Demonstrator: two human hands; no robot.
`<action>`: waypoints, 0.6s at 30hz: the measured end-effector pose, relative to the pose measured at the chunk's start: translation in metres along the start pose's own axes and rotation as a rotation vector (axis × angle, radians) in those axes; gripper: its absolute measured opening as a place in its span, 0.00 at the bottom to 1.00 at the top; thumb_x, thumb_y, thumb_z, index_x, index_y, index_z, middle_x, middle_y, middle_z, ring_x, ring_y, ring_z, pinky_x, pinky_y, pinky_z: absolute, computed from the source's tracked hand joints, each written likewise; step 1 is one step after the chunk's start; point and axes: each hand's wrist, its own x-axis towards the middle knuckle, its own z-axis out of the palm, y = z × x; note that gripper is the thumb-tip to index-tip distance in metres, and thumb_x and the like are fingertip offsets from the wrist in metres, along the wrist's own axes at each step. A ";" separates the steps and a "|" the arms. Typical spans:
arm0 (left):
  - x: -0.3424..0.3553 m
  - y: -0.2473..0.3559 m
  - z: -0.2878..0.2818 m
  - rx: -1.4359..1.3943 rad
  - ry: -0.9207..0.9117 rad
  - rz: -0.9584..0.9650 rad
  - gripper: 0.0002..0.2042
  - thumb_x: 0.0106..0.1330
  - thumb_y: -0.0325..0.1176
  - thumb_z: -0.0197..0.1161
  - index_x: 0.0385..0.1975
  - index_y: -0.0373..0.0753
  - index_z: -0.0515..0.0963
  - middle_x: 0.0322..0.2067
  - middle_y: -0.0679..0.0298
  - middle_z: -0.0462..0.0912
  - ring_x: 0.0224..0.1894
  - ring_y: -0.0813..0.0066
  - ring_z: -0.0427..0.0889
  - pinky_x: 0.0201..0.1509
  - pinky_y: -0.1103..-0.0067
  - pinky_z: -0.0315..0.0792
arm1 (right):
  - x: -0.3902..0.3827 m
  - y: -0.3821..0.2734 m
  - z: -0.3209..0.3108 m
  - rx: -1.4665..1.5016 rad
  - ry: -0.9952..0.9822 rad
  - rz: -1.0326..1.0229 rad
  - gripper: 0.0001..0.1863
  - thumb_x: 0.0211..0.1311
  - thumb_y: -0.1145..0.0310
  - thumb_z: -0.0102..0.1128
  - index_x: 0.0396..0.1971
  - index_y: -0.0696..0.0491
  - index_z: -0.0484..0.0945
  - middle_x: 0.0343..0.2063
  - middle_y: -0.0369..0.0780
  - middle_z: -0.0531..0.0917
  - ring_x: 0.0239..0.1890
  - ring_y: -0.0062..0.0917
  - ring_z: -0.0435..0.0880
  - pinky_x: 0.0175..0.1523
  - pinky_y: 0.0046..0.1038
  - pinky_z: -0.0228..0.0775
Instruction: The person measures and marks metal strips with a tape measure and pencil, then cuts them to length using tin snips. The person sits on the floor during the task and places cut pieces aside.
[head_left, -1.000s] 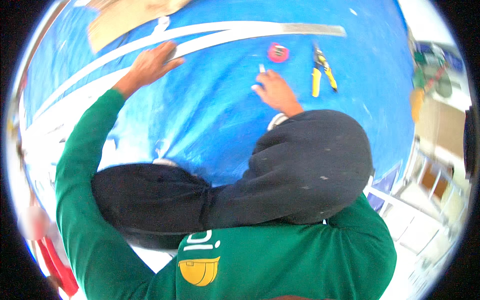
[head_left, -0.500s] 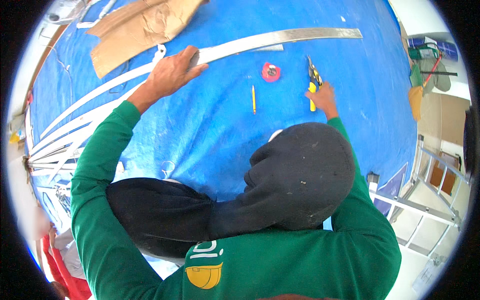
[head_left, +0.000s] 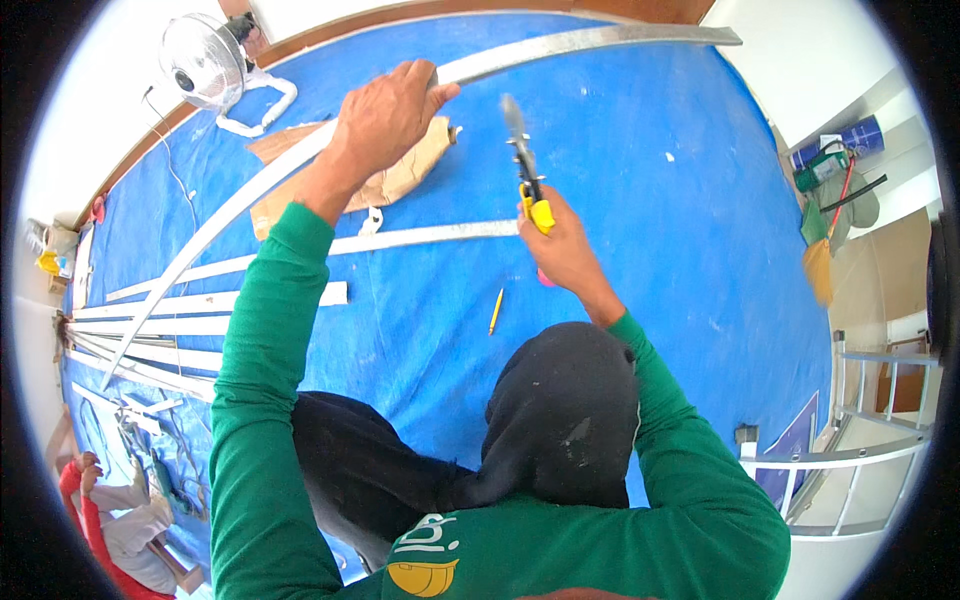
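Note:
My left hand (head_left: pixel 385 125) is closed around a long, thin metal strip (head_left: pixel 580 45), which is lifted off the blue sheet and slants from the lower left to the upper right. In my right hand (head_left: pixel 568 245) are tin snips (head_left: pixel 528 175) with yellow handles, their blurred jaws pointing away from me, below and apart from the strip. Under that hand a red tape measure (head_left: pixel 545 278) is mostly hidden. A yellow pencil (head_left: pixel 496 312) lies on the sheet nearer my knee. Another metal strip (head_left: pixel 430 238) lies flat, its right end by my right hand.
Blue sheeting (head_left: pixel 700 250) covers the floor. Several metal strips (head_left: pixel 160 325) fan out at the left. Brown cardboard (head_left: pixel 420 160) and a fan (head_left: pixel 203 62) are at the back. A ladder (head_left: pixel 850 455) and a broom (head_left: pixel 818 270) are at right. A person in red sleeves (head_left: pixel 95 530) sits lower left.
My right hand has picked the tin snips up off the sheet and brought them left, towards the strip. My left hand has raised the strip.

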 end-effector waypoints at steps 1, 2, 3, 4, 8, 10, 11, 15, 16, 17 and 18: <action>0.000 0.001 -0.004 0.008 0.018 -0.001 0.22 0.82 0.55 0.54 0.51 0.38 0.76 0.42 0.52 0.87 0.42 0.43 0.88 0.39 0.53 0.81 | 0.011 -0.011 0.005 -0.044 -0.002 -0.114 0.26 0.65 0.73 0.61 0.64 0.60 0.74 0.44 0.49 0.82 0.46 0.40 0.83 0.55 0.39 0.75; 0.000 0.001 -0.007 0.006 0.027 0.013 0.22 0.82 0.54 0.54 0.50 0.38 0.76 0.41 0.52 0.87 0.41 0.43 0.88 0.39 0.53 0.80 | 0.018 -0.020 0.009 -0.090 -0.005 -0.097 0.23 0.66 0.74 0.61 0.61 0.60 0.75 0.44 0.47 0.82 0.46 0.37 0.83 0.55 0.37 0.75; -0.001 0.002 -0.010 0.004 0.016 0.007 0.22 0.82 0.54 0.54 0.49 0.38 0.76 0.40 0.52 0.87 0.40 0.43 0.88 0.38 0.53 0.80 | 0.023 -0.026 0.014 -0.121 -0.002 -0.136 0.20 0.67 0.74 0.61 0.58 0.59 0.76 0.44 0.45 0.82 0.46 0.33 0.82 0.55 0.36 0.75; -0.002 0.002 -0.012 -0.005 -0.001 0.001 0.22 0.81 0.54 0.55 0.48 0.38 0.76 0.39 0.52 0.87 0.39 0.44 0.88 0.38 0.53 0.80 | 0.025 -0.029 0.017 -0.147 -0.006 -0.165 0.18 0.68 0.74 0.61 0.56 0.59 0.76 0.44 0.43 0.81 0.46 0.30 0.82 0.55 0.34 0.75; -0.007 0.003 -0.012 -0.036 0.032 0.032 0.21 0.82 0.55 0.55 0.45 0.39 0.76 0.28 0.51 0.86 0.32 0.44 0.88 0.34 0.53 0.79 | 0.019 -0.026 0.030 -0.115 -0.002 -0.168 0.18 0.66 0.74 0.61 0.56 0.59 0.76 0.47 0.46 0.81 0.49 0.34 0.82 0.58 0.36 0.74; -0.009 0.003 -0.010 -0.041 0.041 0.054 0.22 0.82 0.55 0.55 0.44 0.39 0.76 0.27 0.50 0.86 0.31 0.44 0.88 0.33 0.54 0.79 | 0.012 -0.020 0.034 -0.164 0.010 -0.168 0.19 0.66 0.74 0.61 0.56 0.59 0.76 0.47 0.46 0.80 0.50 0.34 0.81 0.59 0.36 0.73; -0.010 0.003 -0.008 -0.052 0.048 0.069 0.22 0.82 0.56 0.55 0.44 0.39 0.76 0.26 0.50 0.86 0.30 0.44 0.88 0.32 0.54 0.78 | 0.010 -0.018 0.035 -0.189 0.027 -0.141 0.19 0.66 0.74 0.61 0.56 0.59 0.76 0.48 0.45 0.80 0.50 0.34 0.81 0.59 0.36 0.73; -0.014 0.004 0.000 -0.051 -0.020 0.046 0.24 0.82 0.57 0.53 0.43 0.39 0.77 0.26 0.50 0.86 0.30 0.45 0.88 0.32 0.55 0.79 | 0.000 -0.016 0.038 -0.082 0.000 -0.130 0.29 0.62 0.74 0.58 0.66 0.61 0.72 0.47 0.54 0.78 0.51 0.51 0.79 0.59 0.45 0.72; -0.015 0.005 0.002 -0.048 -0.024 0.050 0.24 0.82 0.58 0.52 0.43 0.39 0.77 0.26 0.50 0.86 0.30 0.45 0.88 0.32 0.55 0.79 | -0.002 -0.017 0.037 -0.083 -0.004 -0.118 0.30 0.62 0.74 0.58 0.66 0.61 0.72 0.47 0.54 0.78 0.51 0.51 0.79 0.59 0.44 0.72; -0.015 0.005 0.002 -0.047 -0.026 0.052 0.24 0.83 0.58 0.52 0.43 0.39 0.77 0.27 0.50 0.86 0.30 0.44 0.88 0.33 0.55 0.79 | -0.005 -0.018 0.038 -0.073 -0.002 -0.134 0.30 0.62 0.74 0.58 0.66 0.61 0.72 0.47 0.54 0.78 0.51 0.51 0.79 0.59 0.44 0.72; -0.016 0.005 0.002 -0.038 -0.008 0.063 0.25 0.83 0.58 0.51 0.44 0.38 0.77 0.27 0.50 0.86 0.30 0.44 0.88 0.33 0.55 0.79 | -0.007 -0.019 0.037 -0.098 -0.016 -0.101 0.30 0.62 0.74 0.58 0.67 0.61 0.72 0.47 0.54 0.78 0.51 0.51 0.79 0.59 0.44 0.72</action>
